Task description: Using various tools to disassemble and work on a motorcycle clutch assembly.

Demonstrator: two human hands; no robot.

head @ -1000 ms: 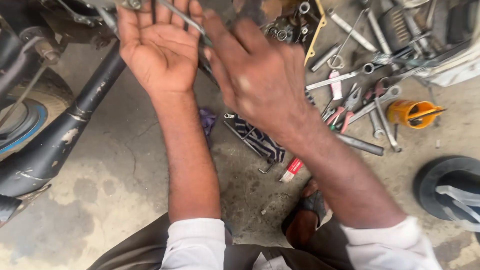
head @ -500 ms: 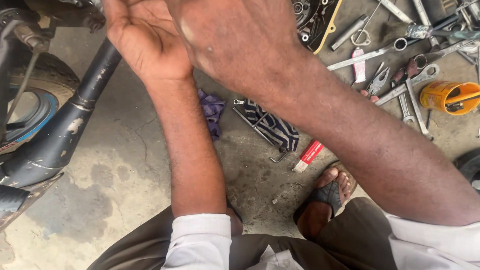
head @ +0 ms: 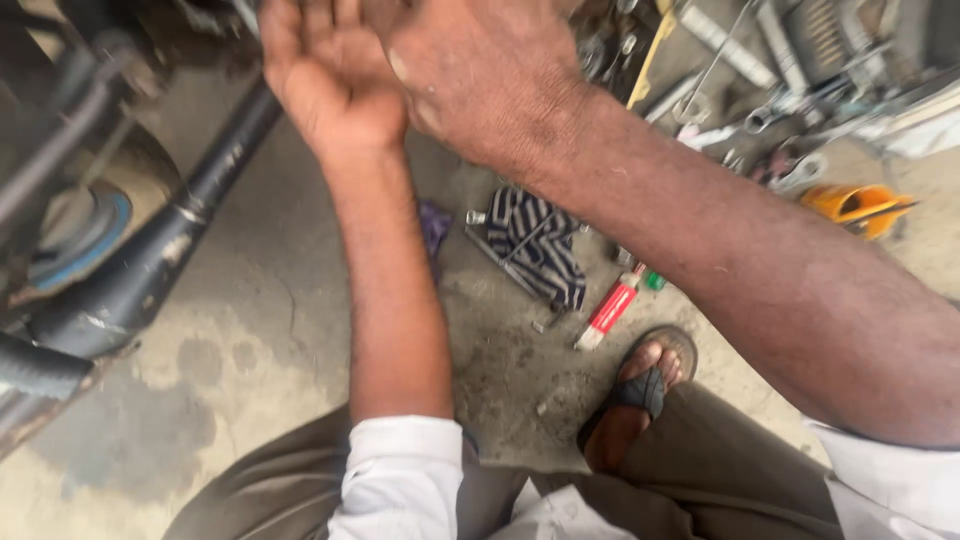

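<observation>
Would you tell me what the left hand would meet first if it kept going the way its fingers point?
Probably the dark motorcycle parts at the top edge; the left hand points that way, but its fingertips are cut off, so depth is unclear.

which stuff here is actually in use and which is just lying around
In use:
left hand, palm up
right hand, raised beside it
black frame tube, nearest the hands

Lying about:
striped cloth
red and white tube
orange cup
wrenches

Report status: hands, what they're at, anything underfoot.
Left hand open, palm up, empty. Right hand across it, grip unclear. Black pipe nearest. Striped rag, red tube below.
</observation>
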